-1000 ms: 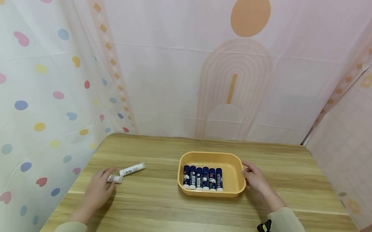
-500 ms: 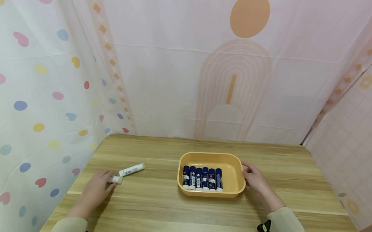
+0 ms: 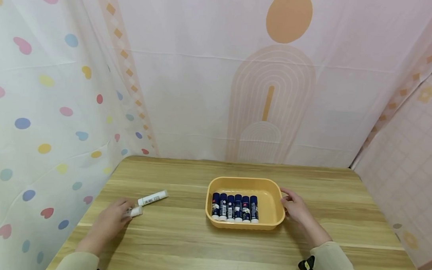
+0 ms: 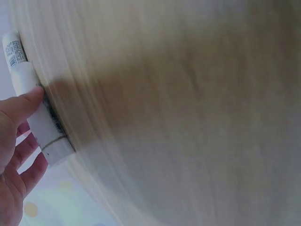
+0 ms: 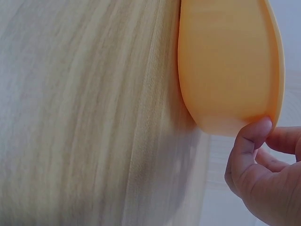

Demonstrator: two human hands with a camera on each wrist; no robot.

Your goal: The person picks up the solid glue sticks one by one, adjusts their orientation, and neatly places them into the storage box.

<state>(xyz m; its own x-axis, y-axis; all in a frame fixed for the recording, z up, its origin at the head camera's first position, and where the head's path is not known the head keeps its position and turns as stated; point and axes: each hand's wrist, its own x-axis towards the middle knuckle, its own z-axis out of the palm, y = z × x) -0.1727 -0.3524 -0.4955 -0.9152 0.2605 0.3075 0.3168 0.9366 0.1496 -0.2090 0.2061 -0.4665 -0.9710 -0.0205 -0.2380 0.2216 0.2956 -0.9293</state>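
Note:
My left hand (image 3: 108, 220) is low over the left side of the table, gripping a white glue stick (image 3: 136, 211) between thumb and fingers. In the left wrist view the thumb lies along one side of this stick (image 4: 46, 120), with the fingers on the other. Just beyond it a second white glue stick (image 3: 153, 197) lies on the wood. At the right end of a yellow plastic basket (image 3: 270, 202), my right hand (image 3: 298, 209) pinches the rim. Several dark blue glue sticks (image 3: 231, 209) with white ends lie side by side in the basket's left part.
Everything stands on a wood-grain table (image 3: 183, 249). A pale patterned curtain (image 3: 196, 90) hangs along the table's back edge, with a dotted curtain (image 3: 58, 137) at the left. Bare basket floor shows right of the blue sticks.
The left fingers have closed round the nearer white glue stick, and its visible end has tilted slightly. The right hand and the basket have stayed in place.

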